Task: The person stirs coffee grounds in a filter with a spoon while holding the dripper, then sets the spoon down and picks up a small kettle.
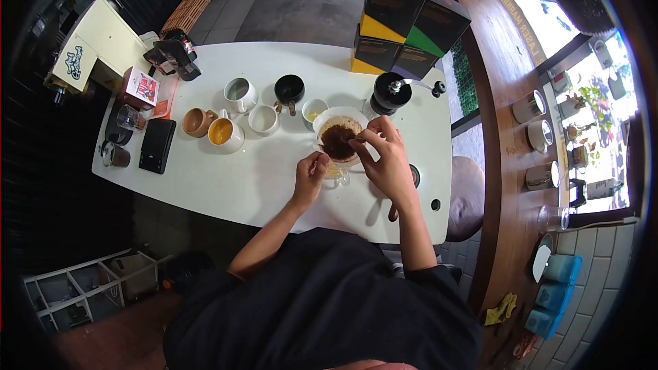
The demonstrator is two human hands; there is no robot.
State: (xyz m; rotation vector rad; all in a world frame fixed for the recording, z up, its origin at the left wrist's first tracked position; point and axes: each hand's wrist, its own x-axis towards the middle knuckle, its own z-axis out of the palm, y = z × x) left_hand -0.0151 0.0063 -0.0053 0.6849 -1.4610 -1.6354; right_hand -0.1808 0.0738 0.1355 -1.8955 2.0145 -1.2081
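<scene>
The left hand is curling beside the paper filter over the table; the right hand is bunching narrowly above the dark coffee inside (whether either is gripping anything, I cannot tell).

I see a white paper coffee filter sitting open side up, its pale rim flared and the inner wall stained brown. Inside it I can make out dark, wet coffee, filling the middle. Beneath, I see part of a clear glass vessel, upright on the white table; the filter hides the rest from me.
</scene>
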